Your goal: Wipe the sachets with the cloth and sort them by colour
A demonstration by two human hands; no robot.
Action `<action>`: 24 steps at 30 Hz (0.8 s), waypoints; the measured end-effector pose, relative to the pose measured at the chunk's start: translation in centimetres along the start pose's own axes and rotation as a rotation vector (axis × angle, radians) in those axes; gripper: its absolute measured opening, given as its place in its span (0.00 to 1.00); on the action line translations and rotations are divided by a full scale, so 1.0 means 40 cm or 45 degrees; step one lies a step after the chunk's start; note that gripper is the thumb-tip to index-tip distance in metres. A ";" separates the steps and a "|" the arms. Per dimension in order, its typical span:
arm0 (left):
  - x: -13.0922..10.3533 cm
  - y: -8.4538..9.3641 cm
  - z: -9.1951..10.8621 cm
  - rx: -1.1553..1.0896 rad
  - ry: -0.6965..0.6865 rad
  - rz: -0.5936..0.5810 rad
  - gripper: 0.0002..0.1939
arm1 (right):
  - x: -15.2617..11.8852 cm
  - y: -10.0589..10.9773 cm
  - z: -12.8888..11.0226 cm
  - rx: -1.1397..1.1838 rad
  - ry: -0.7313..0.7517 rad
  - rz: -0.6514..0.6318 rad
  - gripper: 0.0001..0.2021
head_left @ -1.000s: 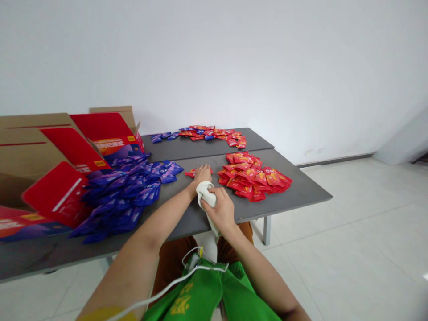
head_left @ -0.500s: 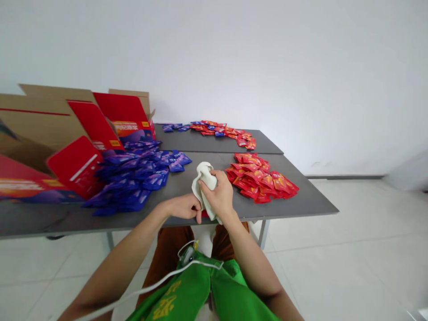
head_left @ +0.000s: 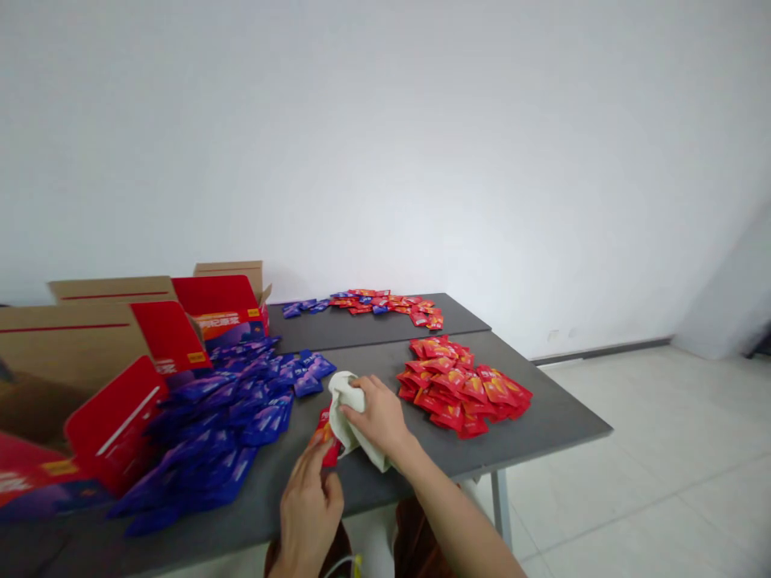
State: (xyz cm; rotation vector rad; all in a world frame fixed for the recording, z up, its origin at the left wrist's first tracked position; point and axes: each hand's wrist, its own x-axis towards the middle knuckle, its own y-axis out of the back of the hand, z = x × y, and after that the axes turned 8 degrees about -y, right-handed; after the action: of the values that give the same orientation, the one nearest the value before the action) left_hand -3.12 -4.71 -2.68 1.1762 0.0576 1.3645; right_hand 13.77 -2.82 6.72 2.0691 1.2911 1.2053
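While the right hand [head_left: 381, 416] grips a crumpled off-white cloth [head_left: 343, 390], closed around its folds, the left hand [head_left: 309, 504] reaches in from the near edge with its thumb spread from its fingers, the fingertips at a small flat red-and-orange foil packet [head_left: 326, 422]; whether they pinch it, I cannot tell. That packet lies on the dark grey rectangular table [head_left: 542, 425], just beside the cloth and partly hidden by it, between a heap of glossy blue-purple sachets [head_left: 232, 417] on the left and a pile of shiny red sachets [head_left: 461, 384] on the right. Open red-and-brown printed cardboard boxes [head_left: 117, 425] stand at far left.
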 end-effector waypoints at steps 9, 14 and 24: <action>-0.066 -0.007 -0.024 0.404 -0.042 -0.027 0.23 | -0.026 -0.077 0.024 -0.169 0.638 -0.453 0.20; -0.025 0.023 0.022 0.366 0.042 -0.098 0.22 | 0.016 -0.141 0.031 -0.229 0.494 -0.656 0.22; -0.009 0.040 0.055 0.501 0.179 -0.175 0.20 | 0.045 -0.152 -0.011 -0.466 0.609 -0.663 0.17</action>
State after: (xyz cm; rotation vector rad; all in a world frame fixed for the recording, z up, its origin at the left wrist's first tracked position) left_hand -2.98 -6.66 -0.78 1.3703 0.5183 1.3469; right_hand 10.65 1.65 3.46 1.1254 1.5402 1.5778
